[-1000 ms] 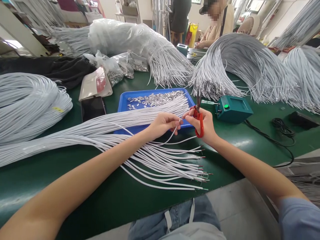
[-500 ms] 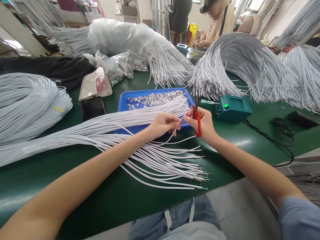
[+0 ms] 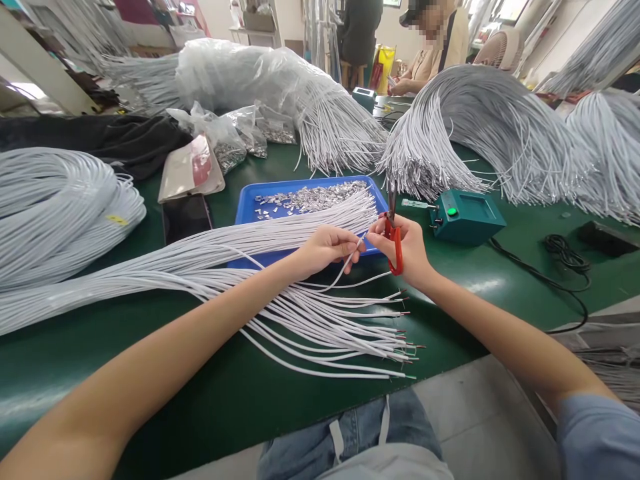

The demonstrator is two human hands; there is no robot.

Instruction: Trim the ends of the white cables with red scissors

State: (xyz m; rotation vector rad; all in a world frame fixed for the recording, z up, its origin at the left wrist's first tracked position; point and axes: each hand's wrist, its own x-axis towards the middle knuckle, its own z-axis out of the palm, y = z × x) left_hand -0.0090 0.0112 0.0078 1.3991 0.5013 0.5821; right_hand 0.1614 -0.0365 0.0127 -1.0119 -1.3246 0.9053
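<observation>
My left hand pinches a white cable close to its tip, above the near right part of a blue tray. Red-handled scissors hang on my right hand, their dark blades pointing away from me. The thumb and fingertips of my right hand are at the cable's end, nearly touching my left fingertips. Small metal pieces lie in the tray beside a bundle of white cables. More cables with stripped ends fan out on the green table below my hands.
A green device with a green button stands right of the tray. Big cable bundles line the back. At the left are a cable coil, a phone and a pouch. A person sits across the table.
My right fingertips have drawn slightly away from my left ones, and the cable tip shows between them. Both arms are otherwise nearly still.
</observation>
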